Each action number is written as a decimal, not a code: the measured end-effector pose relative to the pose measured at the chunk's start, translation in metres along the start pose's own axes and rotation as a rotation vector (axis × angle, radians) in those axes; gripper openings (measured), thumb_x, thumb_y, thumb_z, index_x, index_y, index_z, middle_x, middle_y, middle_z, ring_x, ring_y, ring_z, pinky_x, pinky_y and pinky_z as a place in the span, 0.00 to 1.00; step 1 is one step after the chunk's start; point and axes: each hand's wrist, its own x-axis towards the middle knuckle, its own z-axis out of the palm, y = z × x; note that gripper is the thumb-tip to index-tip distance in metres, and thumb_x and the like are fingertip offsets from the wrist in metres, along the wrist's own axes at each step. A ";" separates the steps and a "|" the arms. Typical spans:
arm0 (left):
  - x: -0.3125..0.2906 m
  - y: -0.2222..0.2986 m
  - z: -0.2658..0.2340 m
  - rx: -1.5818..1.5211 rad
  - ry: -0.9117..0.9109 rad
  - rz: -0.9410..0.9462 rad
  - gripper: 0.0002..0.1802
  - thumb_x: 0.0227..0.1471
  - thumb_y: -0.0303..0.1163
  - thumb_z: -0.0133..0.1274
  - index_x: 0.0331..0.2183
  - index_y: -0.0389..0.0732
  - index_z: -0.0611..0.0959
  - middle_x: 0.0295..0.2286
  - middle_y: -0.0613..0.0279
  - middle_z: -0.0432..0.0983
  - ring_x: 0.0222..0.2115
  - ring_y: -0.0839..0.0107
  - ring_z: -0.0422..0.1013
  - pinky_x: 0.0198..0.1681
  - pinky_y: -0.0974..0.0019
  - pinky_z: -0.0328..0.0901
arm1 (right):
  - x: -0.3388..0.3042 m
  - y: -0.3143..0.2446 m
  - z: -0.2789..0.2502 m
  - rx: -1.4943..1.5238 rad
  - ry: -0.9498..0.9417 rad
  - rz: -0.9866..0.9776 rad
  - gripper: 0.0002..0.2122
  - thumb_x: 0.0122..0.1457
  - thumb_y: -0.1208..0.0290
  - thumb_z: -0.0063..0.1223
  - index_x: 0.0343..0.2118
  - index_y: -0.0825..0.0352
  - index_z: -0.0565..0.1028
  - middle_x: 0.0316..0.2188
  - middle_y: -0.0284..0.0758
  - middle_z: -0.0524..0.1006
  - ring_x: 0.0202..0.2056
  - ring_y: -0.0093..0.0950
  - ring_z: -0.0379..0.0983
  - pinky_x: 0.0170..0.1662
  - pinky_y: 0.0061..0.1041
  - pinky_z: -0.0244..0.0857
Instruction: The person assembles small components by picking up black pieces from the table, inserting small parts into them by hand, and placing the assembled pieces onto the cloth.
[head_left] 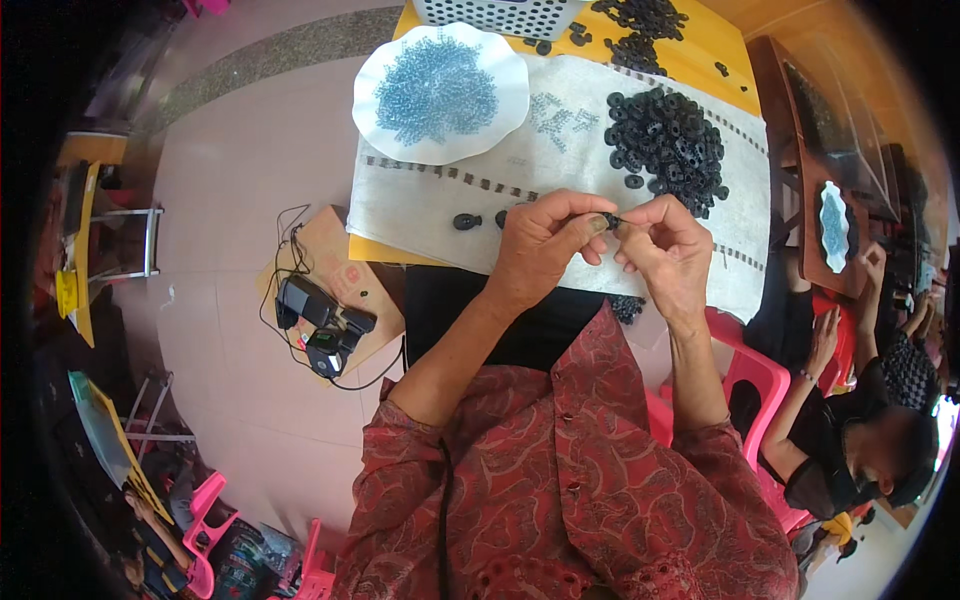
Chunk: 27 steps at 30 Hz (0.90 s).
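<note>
A small black part (pixel 612 221) is pinched between the fingertips of my two hands, above the near edge of a white cloth (pixel 560 170). My left hand (pixel 538 245) grips it with thumb and forefinger. From the other side, the fingertips of my right hand (pixel 672 255) close on its right end; exactly what they pinch is too small to make out. Just left of my left hand lies a black knob-like piece (pixel 467 221), with another partly hidden by my fingers. Beyond my right hand is a heap of black round pieces with holes (pixel 665 140).
A white scalloped plate (pixel 440 153) holds many tiny pale-blue translucent pieces (pixel 435 88); several lie loose beside it. Behind stand a grey perforated basket (pixel 495 14) and more black pieces (pixel 640 20). A cardboard box (pixel 350 270) with black devices and cables is at left. A person (pixel 840 430) sits at right.
</note>
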 end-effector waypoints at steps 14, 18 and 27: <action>0.000 -0.003 -0.003 0.110 -0.001 0.062 0.08 0.53 0.19 0.47 0.35 0.34 0.80 0.26 0.63 0.75 0.23 0.81 0.72 0.25 0.77 0.68 | 0.002 0.010 0.003 -0.061 0.032 -0.070 0.04 0.48 0.84 0.53 0.22 0.68 0.72 0.17 0.24 0.71 0.21 0.10 0.63 0.24 0.12 0.57; 0.000 0.000 -0.003 0.154 -0.005 0.094 0.07 0.53 0.19 0.49 0.35 0.33 0.80 0.26 0.64 0.72 0.22 0.81 0.70 0.26 0.77 0.66 | 0.003 0.010 0.003 -0.102 -0.004 -0.101 0.04 0.48 0.84 0.53 0.21 0.68 0.71 0.17 0.23 0.71 0.21 0.09 0.62 0.23 0.11 0.56; -0.001 -0.009 0.002 0.223 0.033 0.188 0.09 0.51 0.17 0.47 0.34 0.34 0.80 0.27 0.62 0.72 0.22 0.80 0.72 0.23 0.77 0.66 | 0.003 0.016 0.004 -0.151 0.031 -0.087 0.04 0.48 0.83 0.53 0.21 0.69 0.71 0.16 0.23 0.71 0.20 0.09 0.62 0.22 0.12 0.57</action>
